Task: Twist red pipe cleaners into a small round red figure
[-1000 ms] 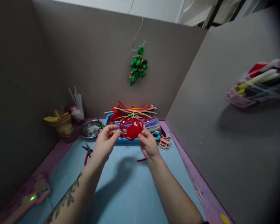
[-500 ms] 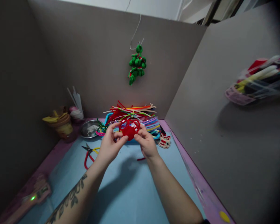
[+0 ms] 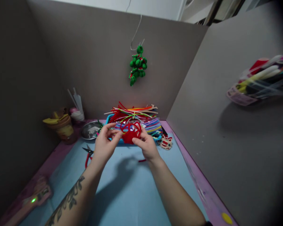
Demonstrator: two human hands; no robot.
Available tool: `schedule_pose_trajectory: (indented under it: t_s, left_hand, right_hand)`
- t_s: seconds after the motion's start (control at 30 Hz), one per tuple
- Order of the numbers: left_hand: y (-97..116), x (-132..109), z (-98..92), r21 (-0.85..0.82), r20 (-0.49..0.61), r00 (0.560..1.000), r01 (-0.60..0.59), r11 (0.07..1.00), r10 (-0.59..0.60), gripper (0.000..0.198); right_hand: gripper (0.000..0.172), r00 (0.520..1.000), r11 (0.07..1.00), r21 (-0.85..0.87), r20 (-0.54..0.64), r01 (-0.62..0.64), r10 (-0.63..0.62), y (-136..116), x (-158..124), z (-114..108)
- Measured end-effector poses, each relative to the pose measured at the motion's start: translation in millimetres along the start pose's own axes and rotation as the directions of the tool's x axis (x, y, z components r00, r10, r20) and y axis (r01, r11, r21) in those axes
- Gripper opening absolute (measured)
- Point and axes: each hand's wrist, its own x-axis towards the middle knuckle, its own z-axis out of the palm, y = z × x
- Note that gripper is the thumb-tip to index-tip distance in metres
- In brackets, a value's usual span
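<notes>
A red fuzzy pipe-cleaner piece, with a solid lower part and open loops on top, is held up over the mat. My right hand grips its right side, thumb across the front and fingers behind. At its left edge, my left hand has thumb and fingertips drawn together in a pinch; what lies between them is too small to make out. Red-handled pliers or cutters lie beside my left wrist, partly covered by it. A short red pipe-cleaner bit rests on the mat near my right wrist.
Behind my hands stands a blue tray with bundles of coloured pipe cleaners. A metal bowl, a pot and a glue gun are on the left. A green ornament hangs above; a pen holder is on the right wall.
My left hand has shifted left, its thumb sliding from the front of the red piece to its edge. The piece has dropped slightly, still in my right hand. My left wrist covers more of the red-handled tool.
</notes>
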Motion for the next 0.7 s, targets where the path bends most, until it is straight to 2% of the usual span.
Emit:
schedule_pose_trajectory:
  t_s: [0.1,0.2,0.33,0.53,0.63,0.7]
  left_hand:
    - [1.0,1.3,-3.0,0.010,0.093,0.995,0.025,1.000,-0.025,0.044]
    - [0.6,1.0,-0.3,0.022,0.194,0.976,0.094,0.995,-0.096,0.040]
    - [-0.7,1.5,2.3,-0.080,0.249,0.953,0.199,0.977,-0.174,0.043]
    - [-0.9,2.1,0.8,-0.201,0.361,0.896,0.344,0.917,-0.257,0.050]
    - [-0.6,2.3,0.8,-0.223,0.397,0.876,0.383,0.896,-0.275,0.056]
    - [-0.1,2.4,0.8,-0.219,0.378,0.882,0.380,0.899,-0.280,0.059]
  right_hand:
    - [0.022,0.992,0.995,-0.076,0.096,-0.071,0.078,-6.3,-0.8,-2.9]
    - [0.024,0.988,0.991,-0.083,0.111,-0.100,0.109,-7.9,-0.6,-2.4]
    - [0.025,0.988,0.991,-0.098,0.119,-0.086,0.097,-6.5,0.0,-2.1]
    - [0.023,0.976,0.998,-0.063,0.215,-0.007,0.020,-9.3,-2.1,-6.7]
    - [0.021,0.976,0.999,-0.051,0.219,0.001,0.010,-10.9,-2.5,-7.9]
    - [0.020,0.981,0.998,-0.069,0.195,-0.010,0.024,-11.8,-1.8,-7.8]
